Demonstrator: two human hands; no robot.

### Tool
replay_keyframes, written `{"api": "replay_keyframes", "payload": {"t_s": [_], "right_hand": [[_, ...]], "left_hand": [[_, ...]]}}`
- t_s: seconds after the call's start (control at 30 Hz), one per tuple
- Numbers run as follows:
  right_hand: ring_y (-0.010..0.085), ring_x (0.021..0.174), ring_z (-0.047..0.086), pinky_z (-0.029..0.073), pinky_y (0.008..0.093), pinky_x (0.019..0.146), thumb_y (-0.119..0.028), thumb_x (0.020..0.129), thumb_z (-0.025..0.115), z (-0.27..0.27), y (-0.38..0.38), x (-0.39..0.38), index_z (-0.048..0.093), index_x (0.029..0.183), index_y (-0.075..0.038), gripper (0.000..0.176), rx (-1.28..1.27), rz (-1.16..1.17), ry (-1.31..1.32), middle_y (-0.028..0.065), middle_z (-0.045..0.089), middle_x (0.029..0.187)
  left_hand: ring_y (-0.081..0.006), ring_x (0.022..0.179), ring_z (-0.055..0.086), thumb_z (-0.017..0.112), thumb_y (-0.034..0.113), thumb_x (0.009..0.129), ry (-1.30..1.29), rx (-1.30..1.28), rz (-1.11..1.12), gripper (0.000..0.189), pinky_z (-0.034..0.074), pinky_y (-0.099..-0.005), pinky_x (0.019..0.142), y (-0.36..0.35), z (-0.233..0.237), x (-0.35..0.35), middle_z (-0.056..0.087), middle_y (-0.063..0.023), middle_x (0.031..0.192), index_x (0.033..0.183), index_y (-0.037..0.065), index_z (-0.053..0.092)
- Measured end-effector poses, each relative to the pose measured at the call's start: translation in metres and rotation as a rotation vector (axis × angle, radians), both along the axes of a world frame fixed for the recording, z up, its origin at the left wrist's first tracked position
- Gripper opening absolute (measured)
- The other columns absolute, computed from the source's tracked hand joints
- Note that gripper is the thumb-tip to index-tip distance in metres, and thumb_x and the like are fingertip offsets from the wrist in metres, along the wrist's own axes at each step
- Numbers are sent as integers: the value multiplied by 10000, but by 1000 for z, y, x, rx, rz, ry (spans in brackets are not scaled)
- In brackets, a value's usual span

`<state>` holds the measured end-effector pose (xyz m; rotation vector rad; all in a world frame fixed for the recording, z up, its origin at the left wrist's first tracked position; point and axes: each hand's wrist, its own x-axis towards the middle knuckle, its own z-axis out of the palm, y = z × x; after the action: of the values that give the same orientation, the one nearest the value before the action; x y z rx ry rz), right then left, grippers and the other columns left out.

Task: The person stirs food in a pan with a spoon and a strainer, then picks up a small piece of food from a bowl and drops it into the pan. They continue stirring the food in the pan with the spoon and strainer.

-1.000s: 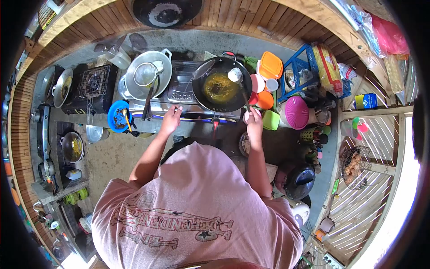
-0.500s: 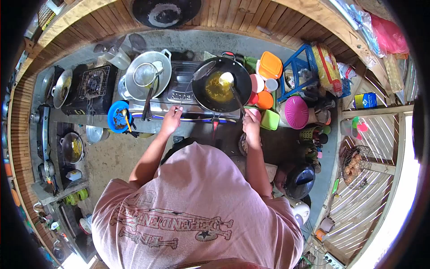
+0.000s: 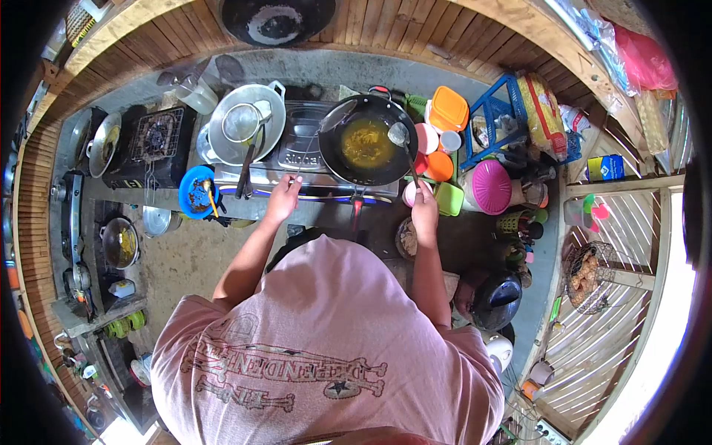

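Note:
My right hand [image 3: 425,213] is closed round the dark handle of a ladle [image 3: 398,134]. The ladle's bowl is over the right inner side of a black wok [image 3: 383,111], which stands on the stove [image 3: 300,152]. Yellow strips of food [image 3: 367,144] lie in oil at the wok's bottom. With pinched fingers, my left hand [image 3: 285,199] holds the thin handle of a skimmer [image 3: 339,116], whose head is at the wok's left rim.
A metal pot [image 3: 276,133] with a round strainer across it stands left of the wok. Further left are a blue bowl [image 3: 190,209] and a grill burner [image 3: 157,137]. Coloured containers [image 3: 448,110] and a blue rack [image 3: 475,152] stand on the right.
My right hand has moved right and slightly down. The ladle's bowl has shifted right, from over the food to the wok's side. My left hand is nearly unmoved.

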<state>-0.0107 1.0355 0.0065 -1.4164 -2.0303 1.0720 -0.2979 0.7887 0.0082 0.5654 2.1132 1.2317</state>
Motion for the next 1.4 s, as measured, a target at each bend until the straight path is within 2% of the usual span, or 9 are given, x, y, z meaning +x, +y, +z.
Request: {"api": "replay_keyframes", "payload": {"t_s": [0.13,0.17,0.2,0.27,0.4,0.53,0.7,1.13,1.4], "right_hand": [[374,1071,663,486,408,943,-200,1001,503,-8,-3,-6,640,1289,-40,356,-16,25,41,257,684,1128],[253,815,681,516,343,764,-167,1007,521,-33,1,-7,647,1288,-32,336,85,41,144,155,720,911],[253,815,681,516,343,764,-167,1007,521,-36,2,-8,647,1288,-32,336,85,40,144,155,720,911],[84,598,501,421,248,571,-141,1014,535,-42,4,-9,655,1294,-40,321,-481,-27,407,-14,584,713],[14,560,335,299,206,498,-144,1020,546,-26,-4,-16,660,1301,-60,315,-455,-62,541,-99,432,681],[86,603,478,423,261,579,-161,1015,540,-17,0,-11,645,1307,-44,331,-166,-13,335,10,579,728],[380,1011,677,501,427,907,-203,1008,495,8,-2,-4,633,1309,-61,360,81,13,-2,252,695,1061],[318,1029,687,494,371,909,-161,1013,520,4,-7,-26,645,1293,-57,324,-331,26,51,249,699,1096],[402,1088,633,496,456,930,-130,977,559,60,-8,6,568,1376,-90,401,146,248,-47,240,661,1182]], "left_hand": [[-157,467,557,534,356,1029,-7,19,-5,355,434,-338,472,-3,-13,-2,562,-63,599,1102,10,567],[-155,468,556,536,356,1028,-8,3,-11,355,432,-336,470,-3,-14,-3,560,-63,600,1104,10,563],[-153,468,554,538,356,1028,-8,-14,-16,355,431,-334,467,-4,-14,-3,558,-62,601,1106,10,559],[-153,468,553,538,356,1027,-8,-6,-11,355,430,-334,467,-4,-13,-2,558,-63,601,1107,10,558],[-156,466,552,538,356,1028,-14,24,-7,355,427,-335,467,-3,-11,-3,554,-62,591,1104,9,555],[-156,467,551,537,357,1030,9,-20,-17,351,426,-333,467,-3,-8,-4,548,-59,582,1100,13,555],[-161,466,549,534,354,1032,17,3,-8,343,426,-339,466,-2,1,0,552,-66,583,1098,18,552],[-162,464,547,539,345,1028,11,-11,-13,326,426,-343,465,-2,-7,0,556,-68,592,1091,26,554],[-156,456,529,538,359,1031,4,-12,-6,338,410,-344,459,-4,-6,-1,533,-54,572,1083,25,557]]}}
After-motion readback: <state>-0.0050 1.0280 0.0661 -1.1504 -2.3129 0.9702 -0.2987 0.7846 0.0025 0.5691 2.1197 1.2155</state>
